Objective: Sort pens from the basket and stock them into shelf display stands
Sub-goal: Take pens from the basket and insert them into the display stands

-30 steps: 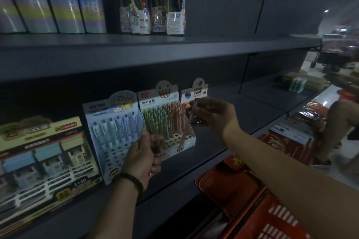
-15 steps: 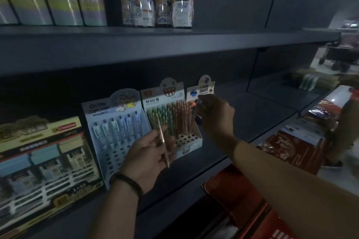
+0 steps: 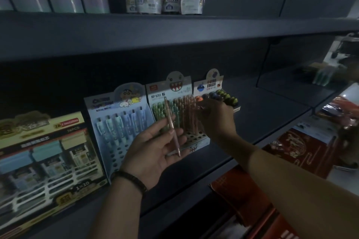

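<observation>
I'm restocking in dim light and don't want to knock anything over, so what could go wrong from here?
1. The pink pen lies loosely across the left hand, held mostly by the thumb; it could slip from that light grip.
2. The right hand reaches among the packed pens of the monster-face stand, close beside the eraser display; a nudge might topple pens or erasers.

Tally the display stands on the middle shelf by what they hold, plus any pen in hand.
Blue pen stand: 1
Green and pink pen stand: 1
Eraser stand: 1
Refill box: 1
Pink pen held in the left hand: 1
Total: 5
</observation>
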`<state>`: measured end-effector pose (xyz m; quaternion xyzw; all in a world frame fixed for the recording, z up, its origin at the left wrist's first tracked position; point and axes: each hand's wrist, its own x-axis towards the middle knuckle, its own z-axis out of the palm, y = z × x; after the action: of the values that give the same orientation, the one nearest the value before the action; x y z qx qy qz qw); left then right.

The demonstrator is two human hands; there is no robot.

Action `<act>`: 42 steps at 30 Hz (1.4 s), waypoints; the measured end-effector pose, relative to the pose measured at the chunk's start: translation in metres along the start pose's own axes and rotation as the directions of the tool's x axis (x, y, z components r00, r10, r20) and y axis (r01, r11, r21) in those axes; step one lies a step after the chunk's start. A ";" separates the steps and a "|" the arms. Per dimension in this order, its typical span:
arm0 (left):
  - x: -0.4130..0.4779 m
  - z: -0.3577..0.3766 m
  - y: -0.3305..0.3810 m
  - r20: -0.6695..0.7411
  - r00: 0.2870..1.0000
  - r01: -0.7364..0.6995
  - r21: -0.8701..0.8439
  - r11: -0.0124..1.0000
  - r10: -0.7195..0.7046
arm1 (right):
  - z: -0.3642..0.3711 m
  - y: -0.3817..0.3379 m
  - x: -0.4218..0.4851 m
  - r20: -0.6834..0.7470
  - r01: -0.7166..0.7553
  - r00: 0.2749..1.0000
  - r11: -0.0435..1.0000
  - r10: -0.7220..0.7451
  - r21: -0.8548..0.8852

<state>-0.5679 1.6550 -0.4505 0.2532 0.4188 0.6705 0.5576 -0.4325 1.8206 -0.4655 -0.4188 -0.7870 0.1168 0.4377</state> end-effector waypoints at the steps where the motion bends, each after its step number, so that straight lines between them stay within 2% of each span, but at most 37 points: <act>1: 0.000 -0.001 0.000 -0.010 1.000 -0.004 0.007 1.000 0.004 | 0.000 0.000 0.000 0.009 0.015 1.000 1.000 -0.014 -0.012; 6: -0.001 0.002 -0.003 -0.060 0.996 -0.057 0.123 0.991 0.065 | -0.006 -0.004 0.009 0.041 0.023 0.999 0.999 -0.021 -0.046; 13: -0.005 0.004 -0.005 -0.106 0.991 -0.055 0.202 0.978 0.078 | -0.028 -0.015 0.001 -0.016 0.011 1.000 0.993 -0.009 0.121; 18: -0.005 0.014 -0.016 -0.107 0.991 -0.047 0.295 0.954 0.082 | -0.044 -0.028 -0.014 0.217 -0.138 0.975 0.873 0.038 0.467; 20: -0.006 0.018 -0.020 -0.106 0.990 -0.053 0.317 0.947 0.091 | -0.047 -0.030 -0.022 0.280 -0.180 0.959 0.841 0.035 0.510; 25: -0.008 0.024 -0.024 -0.091 0.991 -0.052 0.381 0.923 0.094 | -0.055 -0.033 -0.030 0.296 -0.206 0.954 0.822 0.047 0.531; 26: -0.006 0.024 -0.027 -0.100 0.988 -0.065 0.434 0.898 0.120 | -0.056 -0.033 -0.029 0.295 -0.201 0.955 0.823 0.043 0.531; 27: -0.003 0.024 -0.031 -0.106 0.977 -0.098 0.549 0.830 0.185 | -0.058 -0.031 -0.027 0.279 -0.180 0.960 0.836 0.033 0.519; 29: -0.001 0.024 -0.036 -0.084 0.940 -0.121 0.826 0.551 0.331 | -0.058 -0.026 -0.022 0.184 -0.070 0.983 0.897 -0.013 0.436; 30: -0.004 0.025 -0.038 -0.079 0.924 -0.095 0.901 0.424 0.375 | -0.057 -0.023 -0.019 0.112 -0.002 0.993 0.932 -0.041 0.362; 31: -0.006 0.027 -0.039 -0.076 0.919 -0.073 0.932 0.355 0.387 | -0.056 -0.020 -0.016 0.040 0.055 0.997 0.959 -0.069 0.277; 34: -0.011 0.034 -0.045 -0.015 0.934 -0.089 0.957 0.275 0.356 | -0.049 -0.017 -0.005 -0.078 0.108 0.992 0.987 -0.099 0.116; 37: -0.009 0.041 -0.053 0.048 0.952 -0.121 0.967 0.225 0.303 | -0.034 -0.017 0.003 -0.114 0.099 0.990 0.991 -0.089 0.086; 40: -0.004 0.043 -0.063 0.049 0.979 -0.082 0.983 0.166 0.196 | -0.018 -0.018 0.007 -0.131 0.114 0.986 0.992 -0.106 0.048; 42: 0.001 0.042 -0.068 0.042 0.992 -0.053 0.995 0.090 0.115 | -0.010 -0.019 0.008 -0.114 0.116 0.987 0.992 -0.111 0.038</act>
<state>-0.4982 1.6694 -0.4860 0.5698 0.7583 0.2508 0.1934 -0.4369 1.8128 -0.4447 -0.3691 -0.7810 0.0855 0.4964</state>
